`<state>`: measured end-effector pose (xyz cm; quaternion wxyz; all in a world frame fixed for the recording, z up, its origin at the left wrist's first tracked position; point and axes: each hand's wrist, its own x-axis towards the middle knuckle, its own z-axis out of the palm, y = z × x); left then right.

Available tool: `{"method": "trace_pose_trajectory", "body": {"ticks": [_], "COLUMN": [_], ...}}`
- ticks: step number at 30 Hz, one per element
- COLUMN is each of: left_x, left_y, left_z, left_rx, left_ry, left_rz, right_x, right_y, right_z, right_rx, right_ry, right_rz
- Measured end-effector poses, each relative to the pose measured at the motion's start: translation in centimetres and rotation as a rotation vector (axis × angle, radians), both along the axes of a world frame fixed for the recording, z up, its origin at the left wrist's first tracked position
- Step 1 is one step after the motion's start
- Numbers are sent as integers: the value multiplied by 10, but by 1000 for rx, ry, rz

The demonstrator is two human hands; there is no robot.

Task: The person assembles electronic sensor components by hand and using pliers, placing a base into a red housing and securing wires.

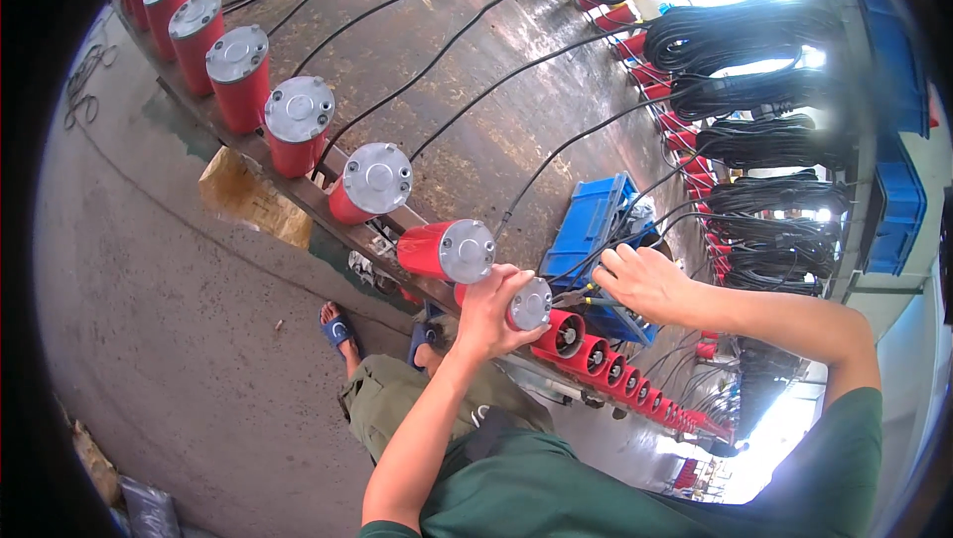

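Observation:
My left hand (488, 315) is wrapped round a red cylinder with a silver metal cap (529, 304), tilted at the table's near edge. My right hand (640, 283) is closed round the handles of a pair of pliers (588, 299), whose jaws reach toward the capped end; whether they touch it I cannot tell. Just left of my left hand lies another capped red cylinder (427, 249), tilted too. To the right of the held one, open-ended red cylinders (564, 334) show dark insides with metal parts.
Several capped red cylinders (236, 81) line the table edge to the upper left. Black cables (437, 62) cross the worn tabletop (476, 101). A blue crate (588, 225) stands behind my hands. Coiled black cables (764, 91) and blue bins (896, 205) are at the right.

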<state>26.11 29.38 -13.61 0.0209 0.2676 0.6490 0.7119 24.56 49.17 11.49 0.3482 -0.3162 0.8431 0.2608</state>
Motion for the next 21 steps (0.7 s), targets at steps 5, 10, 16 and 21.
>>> {"method": "trace_pose_trajectory", "body": {"ticks": [5, 10, 16, 21], "left_x": [0, 0, 2, 2], "left_y": [1, 1, 3, 2], "left_z": [0, -3, -6, -5], "left_rx": [5, -4, 12, -5], "left_ry": [9, -3, -5, -8], "left_rz": [4, 5, -1, 7], "right_x": [-2, -2, 14, 26], "right_y": [0, -9, -36, -36], "right_z": [-4, -7, -1, -5], "right_rx": [-35, -75, 60, 139], "right_ry": [64, 162, -465, -6], "right_rz": [131, 337, -974, -250]}}
